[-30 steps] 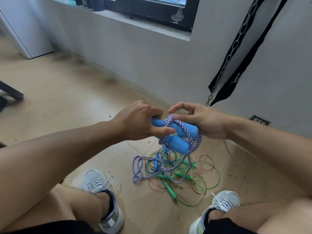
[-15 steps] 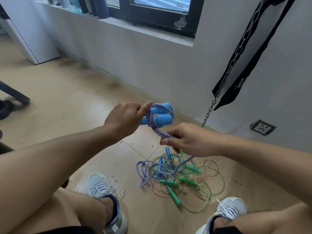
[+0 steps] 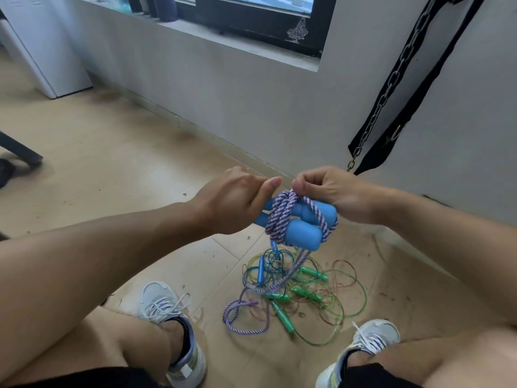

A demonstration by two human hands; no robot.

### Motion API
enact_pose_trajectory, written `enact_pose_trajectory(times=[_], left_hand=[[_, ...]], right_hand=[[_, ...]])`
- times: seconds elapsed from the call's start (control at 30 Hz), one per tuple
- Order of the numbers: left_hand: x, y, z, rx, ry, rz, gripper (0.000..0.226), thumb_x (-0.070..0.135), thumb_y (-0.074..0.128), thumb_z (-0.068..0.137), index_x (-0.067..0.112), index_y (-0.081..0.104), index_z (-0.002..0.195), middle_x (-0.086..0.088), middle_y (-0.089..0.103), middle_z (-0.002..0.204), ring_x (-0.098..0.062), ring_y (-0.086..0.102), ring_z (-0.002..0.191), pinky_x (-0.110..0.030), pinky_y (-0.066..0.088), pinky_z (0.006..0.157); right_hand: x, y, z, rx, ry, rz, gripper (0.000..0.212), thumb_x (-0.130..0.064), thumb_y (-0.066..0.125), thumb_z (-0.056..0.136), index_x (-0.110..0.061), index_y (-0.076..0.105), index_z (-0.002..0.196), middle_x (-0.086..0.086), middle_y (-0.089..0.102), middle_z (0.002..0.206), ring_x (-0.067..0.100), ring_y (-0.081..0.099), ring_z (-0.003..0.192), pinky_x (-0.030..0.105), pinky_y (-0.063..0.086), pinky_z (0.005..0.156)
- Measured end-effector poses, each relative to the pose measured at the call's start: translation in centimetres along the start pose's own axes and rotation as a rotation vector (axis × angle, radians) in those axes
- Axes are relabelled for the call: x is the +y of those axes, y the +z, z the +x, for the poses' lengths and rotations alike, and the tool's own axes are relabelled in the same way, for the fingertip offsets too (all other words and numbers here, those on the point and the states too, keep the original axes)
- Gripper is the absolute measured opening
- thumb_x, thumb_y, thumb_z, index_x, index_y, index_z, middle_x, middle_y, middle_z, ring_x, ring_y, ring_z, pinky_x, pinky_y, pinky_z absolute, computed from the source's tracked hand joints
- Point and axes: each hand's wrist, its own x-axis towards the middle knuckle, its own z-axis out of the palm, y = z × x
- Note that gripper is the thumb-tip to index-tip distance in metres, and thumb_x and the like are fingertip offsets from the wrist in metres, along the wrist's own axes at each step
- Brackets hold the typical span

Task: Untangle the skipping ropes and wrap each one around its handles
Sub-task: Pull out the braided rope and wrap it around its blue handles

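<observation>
Two thick blue handles (image 3: pixel 303 234) lie side by side in the air, with several turns of purple-and-white braided rope (image 3: pixel 279 217) round them. My left hand (image 3: pixel 235 203) grips the handles' left ends. My right hand (image 3: pixel 333 194) pinches the rope on top of the wraps, just above the handles' right ends. The rope's loose tail (image 3: pixel 246 306) hangs down to the floor. Below lies a tangle of thin blue, green and red ropes (image 3: pixel 330 292) with slim green handles (image 3: pixel 282 317) and a slim blue handle (image 3: pixel 260 268).
I sit with a white sneaker (image 3: pixel 170 326) left of the tangle and the other sneaker (image 3: pixel 369 343) to its right, on a beige tiled floor (image 3: pixel 112 163). A grey wall (image 3: pixel 251 107) stands ahead, with a black strap and chain (image 3: pixel 391 88) hanging at the right.
My right hand came up from below the handles, carrying the rope over them, adding a turn. The handles swung to point right. Less loose rope lies on the floor.
</observation>
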Motion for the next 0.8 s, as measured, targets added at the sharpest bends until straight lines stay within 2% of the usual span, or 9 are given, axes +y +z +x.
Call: enact_pose_trajectory(times=[0.07,0.13,0.17,0.23,0.33,0.43,0.5,0.6,0.8], left_hand=[[0.0,0.0,0.0,0.023,-0.041,-0.056,0.05,0.028,0.036,0.105,0.017,0.042,0.056,0.008,0.03,0.044,-0.013,0.03,0.038,-0.025,0.022,0.048],[0.4,0.0,0.2,0.069,-0.111,-0.113,0.053,0.028,0.034,0.106,0.016,0.041,0.054,0.007,0.033,0.045,-0.018,0.034,0.042,-0.02,0.023,0.045],[0.6,-0.1,0.4,0.105,-0.157,-0.139,0.055,0.027,0.034,0.107,0.017,0.04,0.054,0.007,0.035,0.045,-0.018,0.037,0.043,-0.017,0.025,0.044],[0.6,0.1,1.0,0.174,-0.279,-0.134,0.056,0.026,0.033,0.109,0.018,0.039,0.054,0.006,0.039,0.047,-0.013,0.041,0.042,-0.015,0.027,0.045],[-0.8,0.6,1.4,0.153,-0.44,-0.014,0.051,0.026,0.027,0.109,0.016,0.044,0.062,0.002,0.047,0.056,-0.008,0.046,0.049,-0.025,0.031,0.052],[-3.1,1.2,0.8,0.041,-0.54,0.14,0.046,0.028,0.024,0.108,0.01,0.06,0.086,-0.008,0.057,0.073,-0.027,0.056,0.064,-0.035,0.037,0.059],[-3.9,1.7,0.1,-0.047,-0.541,0.227,0.05,0.031,0.023,0.108,0.009,0.065,0.091,-0.011,0.059,0.075,-0.03,0.055,0.062,-0.036,0.039,0.058],[-3.8,2.2,-0.4,-0.179,-0.451,0.261,0.054,0.037,0.023,0.107,0.014,0.059,0.075,-0.008,0.059,0.068,-0.022,0.047,0.05,-0.036,0.038,0.054],[-1.4,1.8,0.1,-0.351,-0.11,0.09,0.052,0.038,0.025,0.105,0.024,0.038,0.058,0.004,0.042,0.05,-0.016,0.043,0.045,-0.039,0.046,0.056]], right_hand=[[1.1,0.5,-0.1,-0.126,0.096,0.298,0.031,-0.033,0.05,0.093,-0.006,0.065,0.089,-0.001,0.071,0.078,0.009,0.064,0.066,0.021,0.052,0.06],[1.8,0.6,0.0,-0.152,0.129,0.453,0.019,-0.021,0.06,0.087,-0.006,0.07,0.092,0.007,0.069,0.086,0.016,0.064,0.072,0.026,0.052,0.062],[2.1,0.6,0.3,-0.095,0.14,0.479,0.009,-0.014,0.063,0.086,-0.009,0.07,0.089,0.006,0.065,0.083,0.015,0.057,0.068,0.024,0.046,0.057],[2.8,1.0,1.1,0.099,0.183,0.503,0.019,-0.003,0.053,0.095,-0.015,0.062,0.083,0.001,0.052,0.072,0.008,0.041,0.055,0.02,0.03,0.049],[3.1,3.5,1.6,0.245,0.19,0.136,0.021,-0.021,0.046,0.106,-0.018,0.059,0.09,-0.001,0.054,0.068,0.01,0.04,0.051,0.025,0.033,0.049],[2.0,6.2,0.9,0.031,0.151,-0.5,0.021,-0.035,0.051,0.105,-0.018,0.059,0.094,0.001,0.061,0.076,0.016,0.051,0.061,0.033,0.042,0.058],[0.5,6.7,0.4,-0.01,0.136,-0.725,0.028,-0.039,0.054,0.102,-0.016,0.06,0.088,0.002,0.061,0.078,0.017,0.053,0.063,0.032,0.039,0.057],[-1.9,5.2,-0.4,0.059,0.039,-0.879,0.034,-0.049,0.062,0.095,-0.019,0.068,0.082,-0.001,0.061,0.07,0.012,0.053,0.059,0.028,0.037,0.051],[-3.4,0.6,-0.8,0.085,-0.111,-0.575,0.033,-0.055,0.084,0.064,-0.024,0.075,0.072,0.0,0.068,0.063,0.003,0.049,0.051,0.022,0.036,0.049]])
